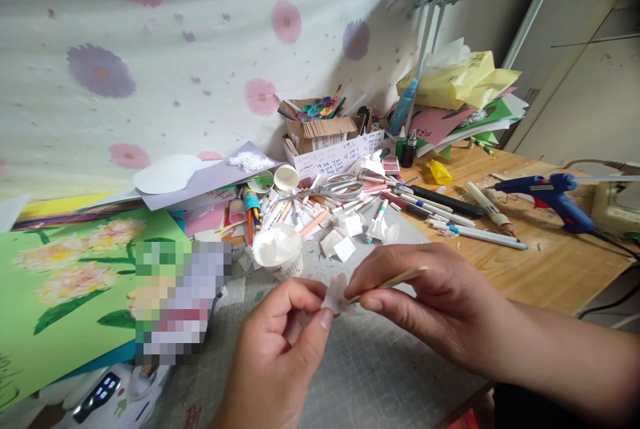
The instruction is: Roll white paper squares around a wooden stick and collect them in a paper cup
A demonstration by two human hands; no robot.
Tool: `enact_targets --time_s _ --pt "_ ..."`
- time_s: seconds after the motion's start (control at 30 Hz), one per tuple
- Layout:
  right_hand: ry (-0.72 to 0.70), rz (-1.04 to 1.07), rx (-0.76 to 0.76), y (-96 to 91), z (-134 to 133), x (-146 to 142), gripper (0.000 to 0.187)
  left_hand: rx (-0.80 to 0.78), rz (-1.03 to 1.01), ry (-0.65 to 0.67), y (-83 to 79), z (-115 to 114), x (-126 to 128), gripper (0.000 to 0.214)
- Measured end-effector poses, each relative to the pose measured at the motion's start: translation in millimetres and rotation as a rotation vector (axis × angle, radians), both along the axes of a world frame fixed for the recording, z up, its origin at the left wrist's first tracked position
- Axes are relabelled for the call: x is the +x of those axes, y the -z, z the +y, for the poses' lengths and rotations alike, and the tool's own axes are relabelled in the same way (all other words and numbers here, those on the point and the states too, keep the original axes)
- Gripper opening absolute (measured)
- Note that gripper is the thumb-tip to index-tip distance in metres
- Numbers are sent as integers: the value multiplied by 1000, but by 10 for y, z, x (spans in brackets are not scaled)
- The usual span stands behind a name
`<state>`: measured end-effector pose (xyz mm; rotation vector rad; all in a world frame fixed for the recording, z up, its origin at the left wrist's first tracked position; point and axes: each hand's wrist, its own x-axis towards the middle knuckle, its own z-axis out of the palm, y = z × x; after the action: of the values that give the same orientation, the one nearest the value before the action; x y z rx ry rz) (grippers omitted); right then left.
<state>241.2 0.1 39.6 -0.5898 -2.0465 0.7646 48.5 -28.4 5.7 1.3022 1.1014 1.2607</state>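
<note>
Between thumb and fingers, my left hand (287, 342) pinches a small piece of thin white paper (334, 294) with a ruffled edge. My right hand (430, 309) grips a thin wooden stick (400, 278), its back end sticking out to the right above the thumb. The stick's front end meets the paper, and the right fingertips are right at the paper's edge; whether they also hold the paper I cannot tell. Just beyond the hands stands a white paper cup (277, 249) with white material in it. Small white paper squares (337, 242) lie to its right.
A grey cutting mat (370, 369) lies under the hands. Pens and scissors (340, 187) are heaped behind, before a cardboard box (325, 132). A blue glue gun (547, 192) rests on the wooden table at right. Green paper with flowers (75, 282) is at left.
</note>
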Motion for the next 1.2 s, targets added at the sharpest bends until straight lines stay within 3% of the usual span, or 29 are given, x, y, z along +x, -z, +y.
enact_targets --time_s 0.33,0.67,0.9,1.0,1.2 --pt "101 12 -86 -23 47 71 17 -78 40 -45 -5 24 -23 16" --pt "131 73 -134 -96 104 142 17 -133 -15 -2 36 40 -53 17" --pt "-18 226 -387 -47 68 62 16 -171 -186 102 48 42 -8 10" --pt "-53 289 -494 -10 55 6 18 -204 -267 178 25 31 48 23" --pt "-128 427 -653 66 78 -39 14 -168 -180 177 31 41 48 11"
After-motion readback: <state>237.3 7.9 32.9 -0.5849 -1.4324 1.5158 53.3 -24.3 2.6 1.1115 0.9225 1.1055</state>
